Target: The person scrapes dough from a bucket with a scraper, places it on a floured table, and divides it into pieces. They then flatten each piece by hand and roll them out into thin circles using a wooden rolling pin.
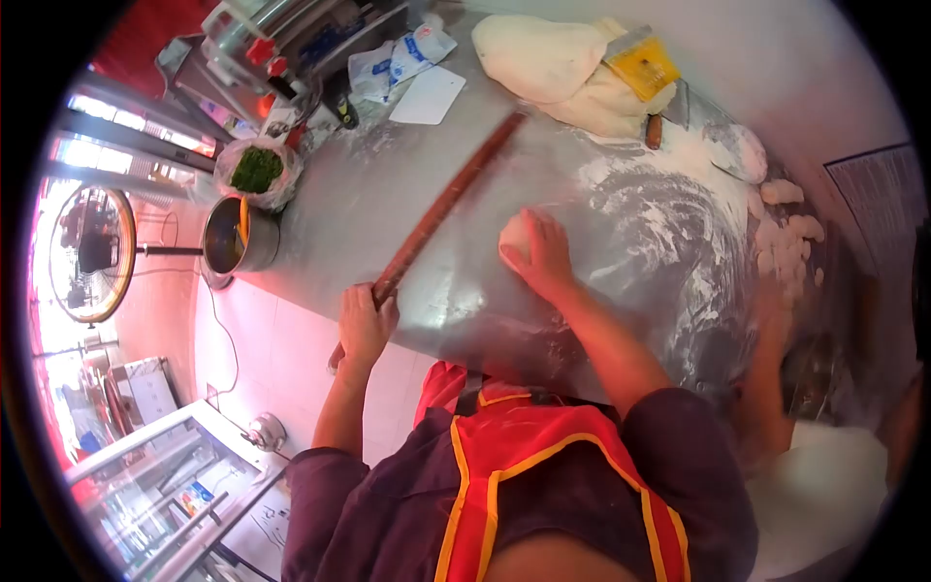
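Observation:
My left hand is closed around the near end of a long brown wooden rolling pin. The pin slants away across the metal table, its far tip close to the big dough. Cupped in my right hand is a small ball of dough, pressed against the tabletop. The fingers cover most of its right side. A large mass of pale dough lies at the back, with a yellow-handled scraper on top.
White flour is spread on the right, near small dough pieces. A co-worker's arm reaches in there. At the left edge stand a metal pot and a bag of chopped greens. A white card lies at the back.

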Motion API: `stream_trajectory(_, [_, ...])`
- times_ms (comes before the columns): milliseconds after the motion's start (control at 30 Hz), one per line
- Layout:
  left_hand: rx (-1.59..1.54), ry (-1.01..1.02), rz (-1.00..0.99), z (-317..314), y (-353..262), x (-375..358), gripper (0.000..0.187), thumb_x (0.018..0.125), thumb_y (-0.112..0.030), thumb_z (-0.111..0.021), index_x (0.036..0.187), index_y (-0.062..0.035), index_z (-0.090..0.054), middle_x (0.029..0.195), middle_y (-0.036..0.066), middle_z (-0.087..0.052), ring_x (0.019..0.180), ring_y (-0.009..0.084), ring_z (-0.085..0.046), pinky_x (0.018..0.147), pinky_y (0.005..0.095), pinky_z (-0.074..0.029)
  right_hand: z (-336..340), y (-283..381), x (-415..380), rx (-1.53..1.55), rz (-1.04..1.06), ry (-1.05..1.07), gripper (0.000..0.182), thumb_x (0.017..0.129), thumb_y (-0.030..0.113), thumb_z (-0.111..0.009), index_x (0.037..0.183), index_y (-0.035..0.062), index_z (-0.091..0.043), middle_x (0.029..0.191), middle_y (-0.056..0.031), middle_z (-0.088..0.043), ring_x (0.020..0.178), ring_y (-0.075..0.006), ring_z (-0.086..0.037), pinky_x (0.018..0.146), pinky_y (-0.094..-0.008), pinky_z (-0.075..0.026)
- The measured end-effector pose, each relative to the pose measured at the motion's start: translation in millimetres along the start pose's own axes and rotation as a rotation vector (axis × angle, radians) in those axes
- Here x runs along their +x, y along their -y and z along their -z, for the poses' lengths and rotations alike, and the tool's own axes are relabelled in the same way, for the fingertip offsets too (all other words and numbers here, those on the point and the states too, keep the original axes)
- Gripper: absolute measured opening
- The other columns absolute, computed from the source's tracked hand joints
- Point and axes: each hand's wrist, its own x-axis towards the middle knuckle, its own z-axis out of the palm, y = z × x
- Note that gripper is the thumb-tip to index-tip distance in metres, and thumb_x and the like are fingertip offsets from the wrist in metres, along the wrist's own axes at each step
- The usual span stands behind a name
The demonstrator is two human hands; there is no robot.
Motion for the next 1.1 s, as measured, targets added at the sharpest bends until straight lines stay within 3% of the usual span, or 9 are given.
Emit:
stream_trajectory(33, [-0.028, 0.029, -0.042, 1, -3, -3, 0.032, 0.082, -0.017, -0.07, 0.104, -0.0015, -0.054, 0.098, 0.016, -0.058, 0.094, 0.0372, -0.056, 0.078, 0.0468, -0.047, 1, 5, -8, 0.169, -0.022, 0.061, 0.077, 0.079, 0.031, -0.074, 0.143, 0.0042, -0.04, 0.14, -0.0215, -0.046, 0.129, -0.0402, -0.042, 0.108, -0.0545, -0.031])
stream_trajectory(167, [-0.03, 0.195, -0.237, 3, -25, 5, 0.036, 0.078, -0.022, -0.071, 0.104, -0.0036, -0.055, 0.098, 0.014, -0.058, 0.093, 0.0351, -0.056, 0.076, 0.0441, -0.048, 77, 27, -30, -0.33, 0.096, -0.137, 0.086, 0.078, 0.024, -0.078, 0.149, 0.0084, -0.034, 0.139, -0.0192, -0.047, 0.127, -0.039, -0.044, 0.112, -0.0547, -0.025])
stream_trajectory(300, [-0.083, 0.21, -0.481, 0, -48, 29, 0.037, 0.077, -0.025, -0.072, 0.105, -0.0048, -0.056, 0.096, 0.011, -0.058, 0.091, 0.0327, -0.056, 0.076, 0.0426, -0.048, 115, -51, -72, -0.572, 0.048, 0.159, 0.076, 0.079, 0.018, -0.075, 0.146, 0.0138, -0.04, 0.148, -0.0122, -0.041, 0.139, -0.0353, -0.036, 0.112, -0.0575, -0.025])
stream_trajectory(433, [-0.107, 0.089, -0.436, -21, -51, 36, 0.039, 0.078, -0.023, -0.072, 0.109, -0.0048, -0.059, 0.107, 0.01, -0.061, 0.097, 0.0318, -0.058, 0.09, 0.0454, -0.045, 118, -39, -107, -0.613, -0.092, 0.148, 0.067, 0.084, 0.021, -0.071, 0.144, 0.0114, -0.042, 0.147, -0.0129, -0.042, 0.139, -0.0342, -0.037, 0.114, -0.0579, -0.024])
stream_trajectory(467, [0.001, 0.085, -0.318, -43, -40, 31, 0.047, 0.082, -0.027, -0.07, 0.121, -0.0044, -0.056, 0.124, 0.012, -0.058, 0.117, 0.0314, -0.054, 0.105, 0.0485, -0.037, 110, -23, -106, -0.627, -0.139, 0.115, 0.065, 0.085, 0.022, -0.069, 0.143, 0.0103, -0.043, 0.147, -0.0134, -0.043, 0.138, -0.0345, -0.037, 0.114, -0.0579, -0.024])
stream_trajectory(600, [0.113, 0.2, -0.118, -61, -61, 74, 0.068, 0.092, -0.039, -0.059, 0.147, -0.0067, -0.036, 0.154, 0.011, -0.036, 0.146, 0.0268, -0.026, 0.117, 0.048, -0.021, 85, -42, -80, -0.618, -0.207, -0.016, 0.06, 0.094, 0.027, -0.055, 0.147, 0.0062, -0.037, 0.151, -0.0155, -0.039, 0.141, -0.0341, -0.034, 0.114, -0.0582, -0.023])
stream_trajectory(767, [0.293, 0.196, -0.189, -94, -76, 196, 0.065, 0.099, -0.051, -0.041, 0.148, -0.0091, -0.036, 0.158, 0.01, -0.028, 0.148, 0.026, -0.018, 0.117, 0.0558, -0.015, 80, -97, 22, -0.784, -0.271, -0.016, 0.059, 0.1, 0.032, -0.043, 0.15, 0.0042, -0.029, 0.151, -0.0184, -0.037, 0.143, -0.0345, -0.031, 0.113, -0.0593, -0.023])
stream_trajectory(933, [0.287, -0.095, -0.328, -121, -89, 298, 0.062, 0.099, -0.048, -0.042, 0.147, -0.0089, -0.038, 0.157, 0.012, -0.029, 0.149, 0.0279, -0.017, 0.118, 0.0545, -0.015, 89, -136, 99, -0.888, -0.328, -0.163, 0.057, 0.102, 0.032, -0.04, 0.151, 0.0054, -0.029, 0.152, -0.0181, -0.037, 0.143, -0.0357, -0.031, 0.113, -0.0597, -0.023])
stream_trajectory(1100, [0.225, -0.032, -0.322, -119, -78, 261, 0.061, 0.1, -0.047, -0.04, 0.147, -0.0079, -0.038, 0.157, 0.012, -0.029, 0.149, 0.0269, -0.018, 0.12, 0.0509, -0.012, 91, -112, 62, -0.711, -0.255, -0.051, 0.056, 0.102, 0.032, -0.041, 0.15, 0.0041, -0.031, 0.152, -0.0191, -0.036, 0.142, -0.0359, -0.031, 0.114, -0.0583, -0.022])
